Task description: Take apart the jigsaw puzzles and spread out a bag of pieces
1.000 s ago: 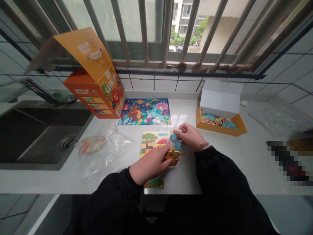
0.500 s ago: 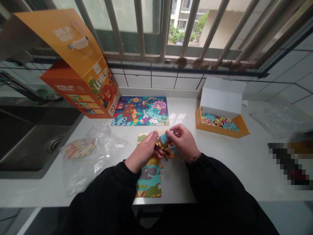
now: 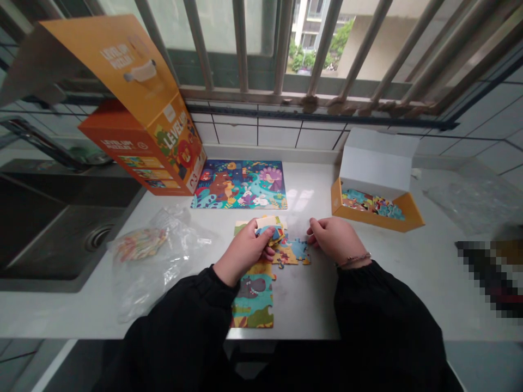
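Note:
My left hand [image 3: 246, 249] is closed on several puzzle pieces [image 3: 271, 232], its thumb pressing on a blue and yellow one. It hovers over the partly assembled jigsaw puzzle [image 3: 254, 305], which shows a grey hippo, and hides part of it. A yellow and blue joined section [image 3: 292, 251] with knobbed edges extends right from under the hand. To the right of that section my right hand [image 3: 335, 237] has its fingers curled in toward the thumb, apart from the pieces. Whether anything is between those fingertips is hidden.
Behind the hands lies an assembled dark blue puzzle [image 3: 241, 185]. A tall orange puzzle box [image 3: 157, 147] stands beside the sink [image 3: 44, 239]. An opened yellow box [image 3: 376, 218] with loose pieces is at right. A clear plastic bag [image 3: 151, 272] with pieces lies at left.
My right hand has moved right, away from the left hand and the pieces. My left hand keeps hold of the puzzle pieces. The camera view has shifted slightly.

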{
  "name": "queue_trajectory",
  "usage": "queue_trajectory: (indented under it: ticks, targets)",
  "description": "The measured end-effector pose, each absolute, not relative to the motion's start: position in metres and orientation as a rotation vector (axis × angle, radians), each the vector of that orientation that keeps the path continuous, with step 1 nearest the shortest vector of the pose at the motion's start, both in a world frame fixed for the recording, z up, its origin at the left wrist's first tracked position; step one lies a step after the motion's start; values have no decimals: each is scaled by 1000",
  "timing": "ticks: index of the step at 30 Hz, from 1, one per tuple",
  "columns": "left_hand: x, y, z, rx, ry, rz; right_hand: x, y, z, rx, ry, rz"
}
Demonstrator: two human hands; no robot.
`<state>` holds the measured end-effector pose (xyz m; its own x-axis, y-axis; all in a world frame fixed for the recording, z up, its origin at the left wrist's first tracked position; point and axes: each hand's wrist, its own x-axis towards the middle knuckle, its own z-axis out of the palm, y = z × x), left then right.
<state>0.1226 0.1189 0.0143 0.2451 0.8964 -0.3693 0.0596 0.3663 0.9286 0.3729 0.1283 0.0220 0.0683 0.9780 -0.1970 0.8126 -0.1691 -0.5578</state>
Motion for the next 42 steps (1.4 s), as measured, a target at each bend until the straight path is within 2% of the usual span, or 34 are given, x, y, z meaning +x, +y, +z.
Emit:
queue_trajectory:
  ticks: [3, 6, 12, 14, 17, 19, 24, 30, 35, 42]
  targets:
    - [122, 120, 13, 1072, 1194, 744, 372, 130, 20, -2088, -1648, 994]
    - [122, 121, 11, 1079, 1202, 759, 370, 132, 19, -2042, -1552, 1071]
    - [123, 123, 9, 1073, 1225, 777, 355, 127, 19, -1749, -1357, 1463]
    - [123, 123, 10, 1072, 1224, 768, 350, 125, 22, -1757, -1496, 1404]
    - [124, 123, 9, 1050, 1225, 772, 350, 125, 28, -1946, -1715, 909]
    - [124, 123, 8, 1034, 1219, 773, 355, 125, 30, -2056, -1741, 721]
    - [124, 124, 6, 1019, 1146, 780, 364, 128, 26, -2041, -1613, 944]
    - [125, 123, 7, 1022, 1169, 776, 366, 129, 13, -1802, -1289, 1234]
    - [127, 122, 11, 1032, 1181, 783, 363, 125, 14, -1536, -1394, 1416]
    - [126, 123, 12, 1017, 1189, 780, 349, 123, 15, -1455, -1506, 1458]
